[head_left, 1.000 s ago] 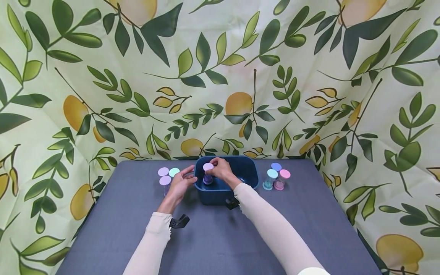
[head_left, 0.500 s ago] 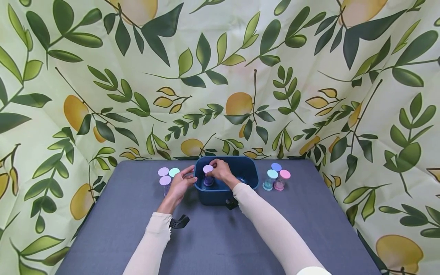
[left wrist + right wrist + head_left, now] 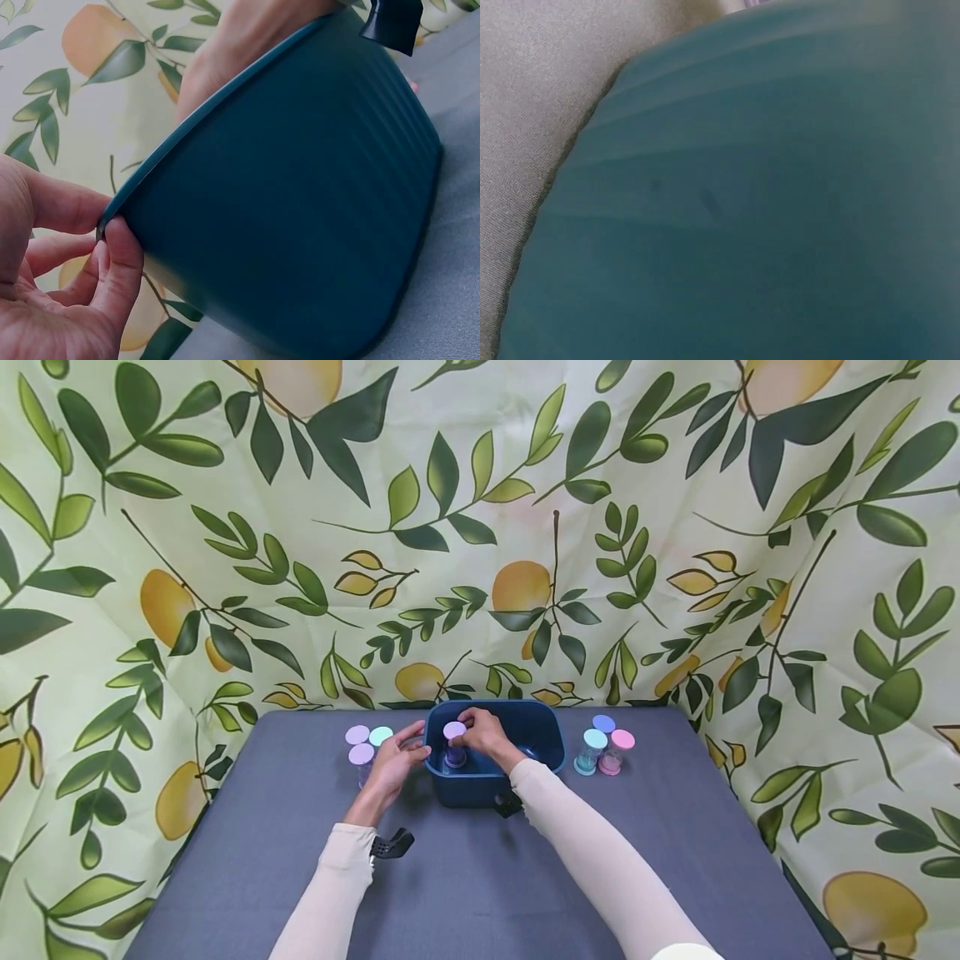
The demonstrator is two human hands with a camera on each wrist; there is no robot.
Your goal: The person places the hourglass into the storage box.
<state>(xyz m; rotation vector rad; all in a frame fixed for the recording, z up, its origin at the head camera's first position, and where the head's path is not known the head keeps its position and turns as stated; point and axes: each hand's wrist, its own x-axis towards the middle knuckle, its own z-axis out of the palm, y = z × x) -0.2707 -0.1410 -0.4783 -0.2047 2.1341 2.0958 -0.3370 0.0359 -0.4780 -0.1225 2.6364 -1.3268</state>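
Note:
A dark blue bin (image 3: 468, 792) stands at the back middle of the table. My left hand (image 3: 393, 768) pinches its left rim; in the left wrist view the thumb and fingers (image 3: 124, 255) meet at the bin's edge (image 3: 150, 161). My right hand (image 3: 486, 732) reaches over the front rim and grips a purple sand timer (image 3: 454, 750) by its upper part. That timer is upright inside the bin at the left end, its lilac cap facing up. In the right wrist view the bin wall (image 3: 705, 187) fills most of the picture and hides the hand.
Left of the bin stand two lilac-capped sand timers (image 3: 361, 755) and a mint-capped sand timer (image 3: 381, 736). To its right are a light-blue sand timer (image 3: 589, 756), a pink sand timer (image 3: 615, 756) and a blue-capped sand timer (image 3: 603, 723). A leaf-patterned cloth (image 3: 480, 643) hangs behind.
The right hand has lowered the purple sand timer slightly within the bin over the first half second, then held still. The left hand has stayed at the rim.

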